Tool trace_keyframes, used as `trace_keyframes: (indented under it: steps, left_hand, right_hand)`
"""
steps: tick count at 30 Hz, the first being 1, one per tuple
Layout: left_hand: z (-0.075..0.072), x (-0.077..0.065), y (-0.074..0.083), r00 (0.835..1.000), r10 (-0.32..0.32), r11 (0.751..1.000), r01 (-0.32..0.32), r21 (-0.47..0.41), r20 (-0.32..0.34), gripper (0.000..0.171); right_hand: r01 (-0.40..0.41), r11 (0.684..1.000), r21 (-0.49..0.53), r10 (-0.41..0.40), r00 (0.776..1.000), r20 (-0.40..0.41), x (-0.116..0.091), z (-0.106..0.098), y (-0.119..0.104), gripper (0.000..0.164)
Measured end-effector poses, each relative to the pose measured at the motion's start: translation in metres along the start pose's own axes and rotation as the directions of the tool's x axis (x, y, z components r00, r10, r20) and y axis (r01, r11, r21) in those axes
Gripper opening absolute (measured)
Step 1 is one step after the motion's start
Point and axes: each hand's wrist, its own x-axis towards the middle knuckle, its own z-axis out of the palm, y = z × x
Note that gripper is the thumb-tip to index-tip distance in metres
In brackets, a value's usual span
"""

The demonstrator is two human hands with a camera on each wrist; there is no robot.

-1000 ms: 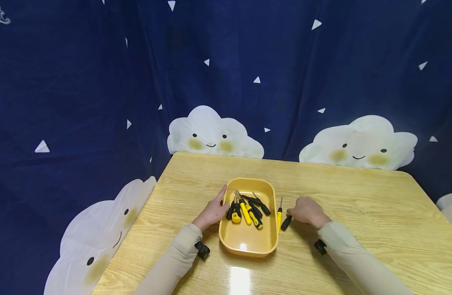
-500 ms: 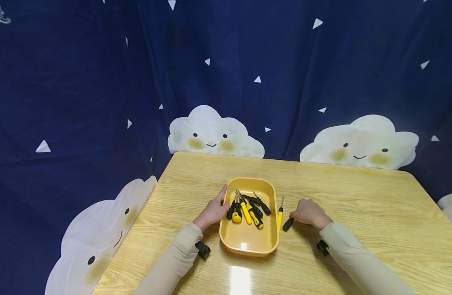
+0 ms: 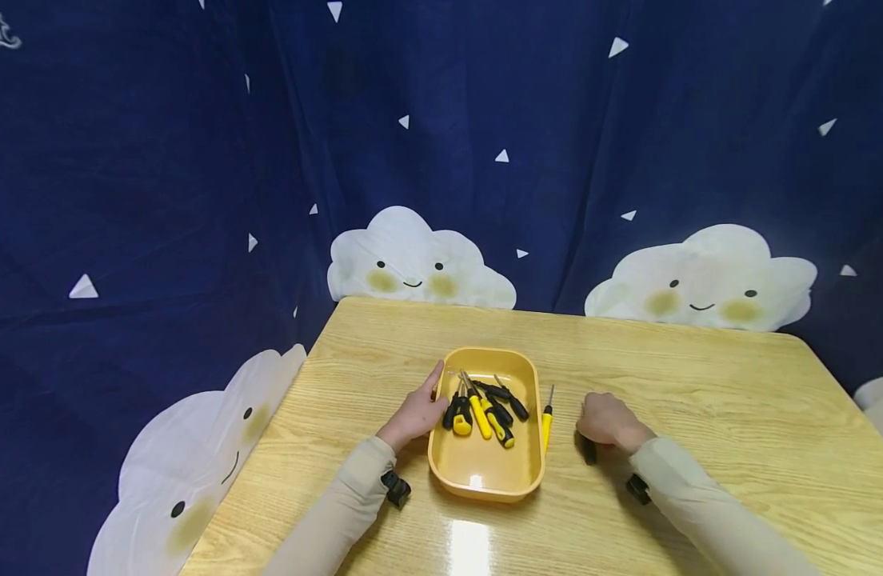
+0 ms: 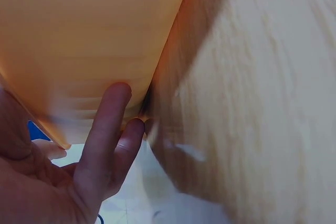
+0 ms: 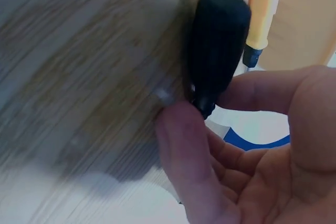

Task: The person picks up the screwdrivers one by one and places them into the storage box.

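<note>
In the head view my left hand (image 3: 418, 412) holds the left wall of a yellow plastic box (image 3: 485, 472), thumb at the rim. Its other fingers lie along the outer wall (image 4: 68, 40) in the left wrist view. Several screwdrivers with black or yellow handles, among them a yellow one (image 3: 479, 414), lie heaped inside the box. To the right of the box, my right hand (image 3: 609, 420) pinches a black-handled screwdriver (image 5: 219, 40) at the narrow neck of its handle, between thumb and finger. The handle points toward me; its shaft is hidden by the hand.
A yellow-handled screwdriver (image 3: 547, 420) lies on the table against the box's right side, its shaft pointing away. The wooden table (image 3: 701, 384) reaches back to a dark blue curtain (image 3: 441, 96) printed with clouds.
My right hand has moved a little to the right, away from the box, with the black screwdriver, whose handle has swung round. My left hand and the box have stayed put.
</note>
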Motion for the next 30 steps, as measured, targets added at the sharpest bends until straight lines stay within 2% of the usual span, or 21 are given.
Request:
trace_keyframes:
  steps: [10,20,30]
  left_hand:
    - [-0.0002,0.0003,-0.0014,1.0,-0.004,1.0,0.004,0.01,0.001,0.068]
    - [0.0,0.0019,0.0006,1.0,-0.001,1.0,0.001,0.031,-0.009,0.067]
    - [0.0005,0.0013,0.0002,1.0,-0.01,0.999,0.01,0.033,0.002,0.068]
  right_hand:
    - [0.08,0.995,-0.06,-0.08,0.997,0.002,-0.0085,-0.0044,0.0021,0.015]
    - [0.08,0.994,-0.07,-0.08,0.997,0.013,-0.0083,-0.0054,0.0037,0.008]
    - [0.094,0.994,-0.054,-0.093,0.996,0.019,-0.01,-0.005,0.0055,0.007]
